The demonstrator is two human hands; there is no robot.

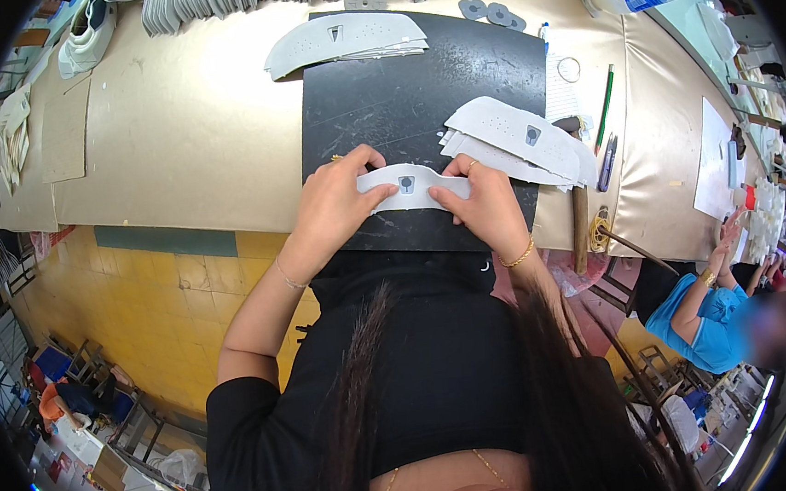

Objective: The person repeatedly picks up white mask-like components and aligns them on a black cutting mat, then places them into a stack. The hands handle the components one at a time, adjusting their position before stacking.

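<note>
One curved pale-grey piece, dark-grey inset seemingly fitted, is pinched by left hand at nine o'clock and right hand at three over the black rectangular mat's six-o'clock end, while the two-o'clock pale-grey stack seems done, the eleven-o'clock stack not.

The person wears a black top, which is plain on the chest and has a wide, low neckline. The left sleeve is also black, looks loose, and finishes around the elbow; the right sleeve is mostly hidden by long dark hair, which hangs in two straight parts with thin ends. A fine gold-coloured necklace shows inside the neckline. The left wrist has a thin bracelet, while the right one has a thicker, gold-coloured bracelet. Left grip and right grip each carry a gold-coloured ring.
</note>
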